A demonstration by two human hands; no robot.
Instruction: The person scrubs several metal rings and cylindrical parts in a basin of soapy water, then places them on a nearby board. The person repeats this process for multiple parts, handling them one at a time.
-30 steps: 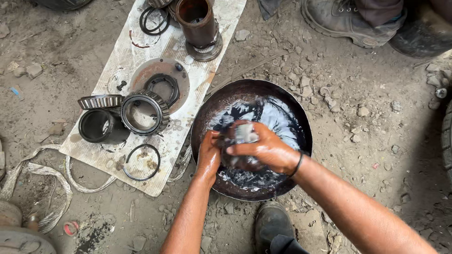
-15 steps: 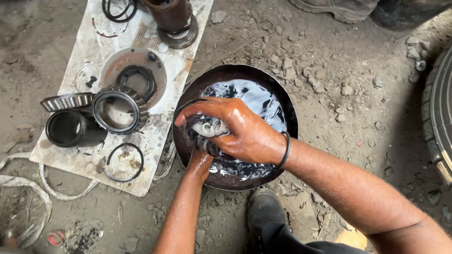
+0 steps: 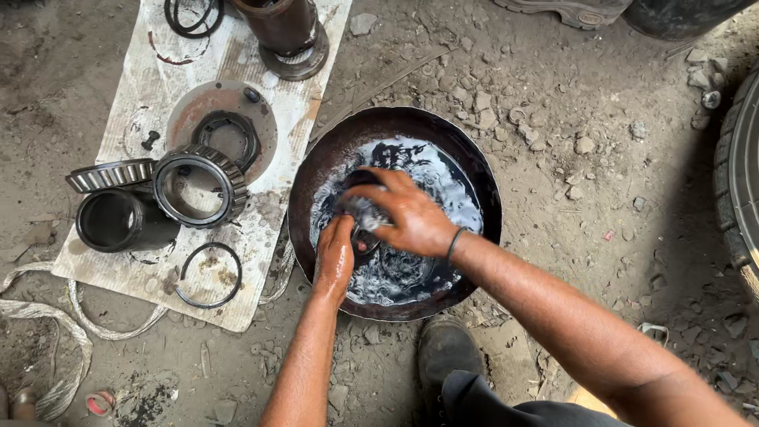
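Note:
A round dark metal pan point(image 3: 482, 182) sits on the dirt, holding black oily liquid with foam. Both my hands are in it. My right hand point(image 3: 407, 217) is closed over a small wet metal part point(image 3: 362, 212), mostly hidden by the fingers. My left hand point(image 3: 336, 253) grips the same part from below, its fingers tucked under my right hand. A dark band circles my right wrist.
A dirty white board point(image 3: 261, 229) lies left of the pan with two tapered roller bearings point(image 3: 198, 186), a black sleeve point(image 3: 111, 221), rings point(image 3: 207, 274), a round plate and a rusty hub point(image 3: 285, 32). A tyre point(image 3: 739, 174) stands at right. My shoe point(image 3: 443, 348) is below the pan.
The view shifted, so the pan sits more to the centre. My hands stay in the liquid; my right hand has turned over the part, now covering more of it.

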